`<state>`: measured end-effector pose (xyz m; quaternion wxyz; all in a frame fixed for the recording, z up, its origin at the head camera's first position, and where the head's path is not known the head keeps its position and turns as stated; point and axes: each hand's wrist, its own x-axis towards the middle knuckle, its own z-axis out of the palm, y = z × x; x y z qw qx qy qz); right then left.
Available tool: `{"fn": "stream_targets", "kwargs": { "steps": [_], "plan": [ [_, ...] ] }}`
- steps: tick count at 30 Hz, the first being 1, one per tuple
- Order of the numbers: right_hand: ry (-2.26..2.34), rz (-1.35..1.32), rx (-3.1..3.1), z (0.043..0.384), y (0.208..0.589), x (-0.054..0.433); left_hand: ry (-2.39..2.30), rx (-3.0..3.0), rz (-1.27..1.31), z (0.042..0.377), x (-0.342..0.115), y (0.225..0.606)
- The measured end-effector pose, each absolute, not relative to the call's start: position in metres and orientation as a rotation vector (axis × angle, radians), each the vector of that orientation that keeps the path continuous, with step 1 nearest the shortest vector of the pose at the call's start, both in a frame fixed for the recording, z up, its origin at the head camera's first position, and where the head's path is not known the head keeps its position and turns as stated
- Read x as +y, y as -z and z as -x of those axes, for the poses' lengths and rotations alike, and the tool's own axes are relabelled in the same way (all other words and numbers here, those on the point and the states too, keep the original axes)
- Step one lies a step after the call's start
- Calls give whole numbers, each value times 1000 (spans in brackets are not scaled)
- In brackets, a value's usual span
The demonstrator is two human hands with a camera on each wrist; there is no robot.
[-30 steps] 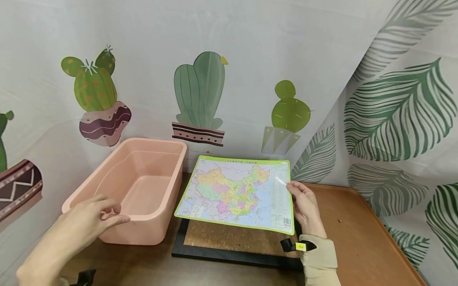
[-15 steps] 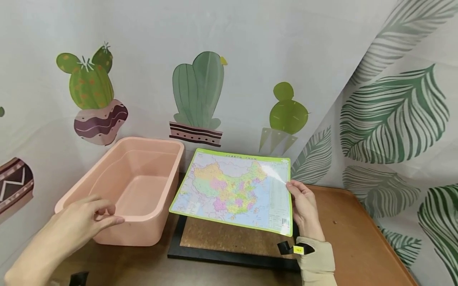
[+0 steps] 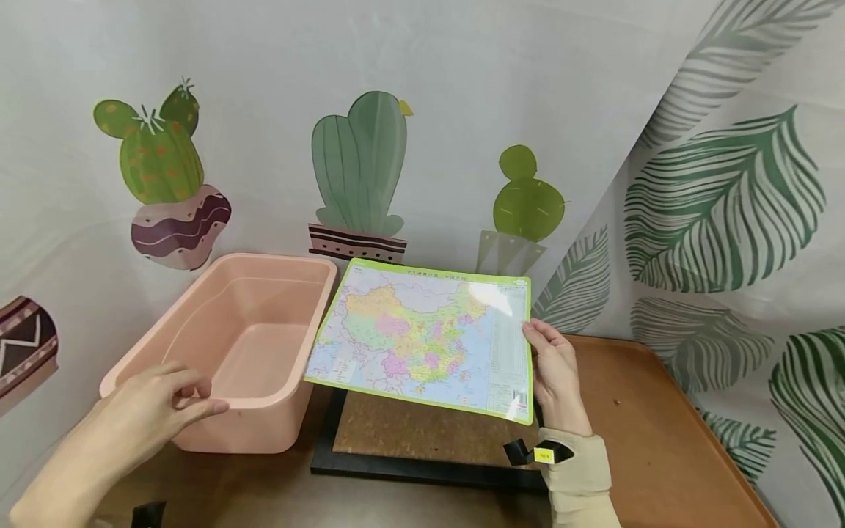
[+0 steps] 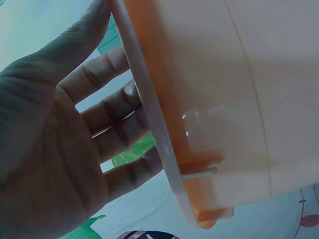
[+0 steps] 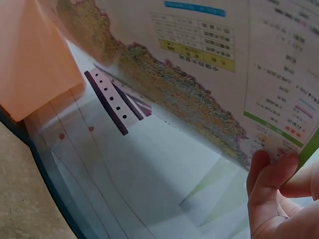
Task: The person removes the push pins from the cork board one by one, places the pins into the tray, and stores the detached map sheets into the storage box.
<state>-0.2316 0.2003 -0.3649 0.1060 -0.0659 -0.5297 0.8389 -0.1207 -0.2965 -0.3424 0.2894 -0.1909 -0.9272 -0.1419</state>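
Map sheet (image 3: 409,337) — glossy, with a green border — hangs to the left of the right hand (image 3: 556,367), which pinches its right edge between thumb and fingers. From the right wrist, another print shows on the sheet's underside, just beyond the fingertips. Below the sheet and left of that hand lies a cork board (image 3: 422,429) in a black frame, on the brown desk (image 3: 277,499); the sheet covers much of it. To the right of the same hand is an orange-brown tray (image 3: 634,440).

Left hand (image 3: 155,403) is at the near rim of a pink bin (image 3: 238,429), its fingers apart and loosely bent, thumb stretched out — I cannot tell whether it touches the rim. The bin opens ahead of this hand, its right wall just beside the sheet's left edge. Beyond both hands hangs a pale cloth (image 3: 455,110) printed with cacti.
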Motion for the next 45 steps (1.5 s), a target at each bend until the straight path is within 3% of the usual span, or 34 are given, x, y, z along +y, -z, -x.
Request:
{"fn": "stream_targets", "kwargs": {
  "steps": [33, 45],
  "plan": [
    [-2445, 32, -1552, 231, 306, 208, 386, -2490, 501, 118, -297, 347],
    [-2559, 49, -1523, 251, 289, 177, 392, -2475, 504, 118, -295, 343]
  ]
}}
